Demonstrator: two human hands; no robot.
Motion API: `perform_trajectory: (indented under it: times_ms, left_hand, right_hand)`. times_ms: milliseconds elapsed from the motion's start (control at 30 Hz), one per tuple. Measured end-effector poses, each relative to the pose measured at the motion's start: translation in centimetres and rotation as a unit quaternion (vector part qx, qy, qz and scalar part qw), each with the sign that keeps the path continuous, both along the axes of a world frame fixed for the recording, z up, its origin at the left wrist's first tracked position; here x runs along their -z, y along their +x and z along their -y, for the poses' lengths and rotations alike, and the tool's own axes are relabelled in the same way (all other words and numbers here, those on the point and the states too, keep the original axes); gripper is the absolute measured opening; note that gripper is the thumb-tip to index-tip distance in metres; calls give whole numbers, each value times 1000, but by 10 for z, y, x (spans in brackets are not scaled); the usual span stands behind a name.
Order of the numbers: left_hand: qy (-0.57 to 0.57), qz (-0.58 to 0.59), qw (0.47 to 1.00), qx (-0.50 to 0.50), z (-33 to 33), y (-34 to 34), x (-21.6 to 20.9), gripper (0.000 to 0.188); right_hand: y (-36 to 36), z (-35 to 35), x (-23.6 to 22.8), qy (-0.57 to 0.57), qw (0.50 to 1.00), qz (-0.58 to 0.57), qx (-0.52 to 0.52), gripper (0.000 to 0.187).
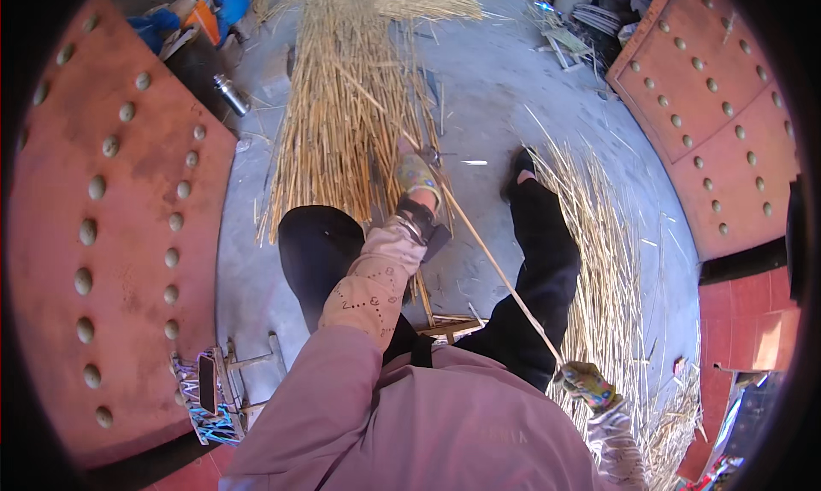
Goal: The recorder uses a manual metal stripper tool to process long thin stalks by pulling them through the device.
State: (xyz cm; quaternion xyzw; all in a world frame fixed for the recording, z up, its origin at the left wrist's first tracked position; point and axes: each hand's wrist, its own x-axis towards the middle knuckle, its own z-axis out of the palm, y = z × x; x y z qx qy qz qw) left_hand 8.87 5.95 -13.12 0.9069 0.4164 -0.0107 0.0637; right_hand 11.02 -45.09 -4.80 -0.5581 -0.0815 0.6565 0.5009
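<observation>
One long, thin reed stalk (pixel 489 250) runs slantwise across my front, from over the pile at the far left down to my right side. My left hand (pixel 417 174), in a patterned glove, is stretched forward and closed around the stalk partway along. A small dark piece shows at its fingers, too small to make out. Down by my right hip, my gloved right hand (pixel 588 384) is closed on the stalk's near end. Beneath and beyond the left hand lies a thick pile of straw-coloured reed stalks (pixel 329 140). Another heap of paler stalks (pixel 607 277) lies along my right leg.
Red studded doors (pixel 128 260) stand open at left and right (pixel 710 89). A metal flask (pixel 231 95) is by the left door, near blue and orange bags (pixel 205 20). A phone (pixel 207 384) rests on a small stool or rack at lower left. Scraps litter the grey floor (pixel 479 106).
</observation>
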Motion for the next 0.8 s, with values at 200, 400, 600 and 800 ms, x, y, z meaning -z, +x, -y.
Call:
perform_trajectory:
  times_ms: [200, 400, 600, 800]
  left_hand:
    - [-42, 353, 923, -149, 147, 11, -32, 40]
    - [-622, 539, 367, -434, 160, 25, -46, 44]
    - [-607, 587, 359, -397, 84, 31, 4, 47]
    - [-674, 582, 265, -369, 150, 41, 31, 50]
  right_hand:
    - [-3, -101, -47, 18, 986, 162, 25, 28]
    - [6, -186, -8, 12, 993, 107, 57, 22]
    - [-35, -47, -64, -173, 984, -22, 47, 24]
    - [-15, -42, -61, -113, 983, 143, -26, 21]
